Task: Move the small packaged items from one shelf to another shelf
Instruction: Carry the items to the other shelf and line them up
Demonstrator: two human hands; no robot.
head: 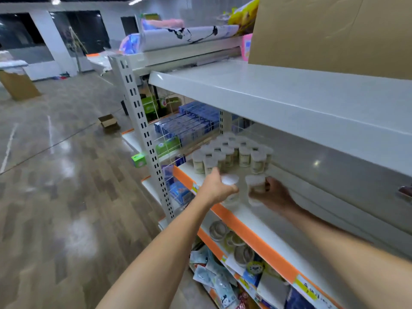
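Several small clear jars with white lids stand grouped on the white middle shelf with an orange front strip. My left hand grips one jar just above that shelf near its front edge. My right hand holds a second jar beside it, a little to the right. Both held jars are upright and sit in front of the group.
A wide white shelf overhangs above, with a cardboard box on it. A perforated upright post stands left. Blue boxes fill the neighbouring bay. Packets and round tins lie on the lower shelf.
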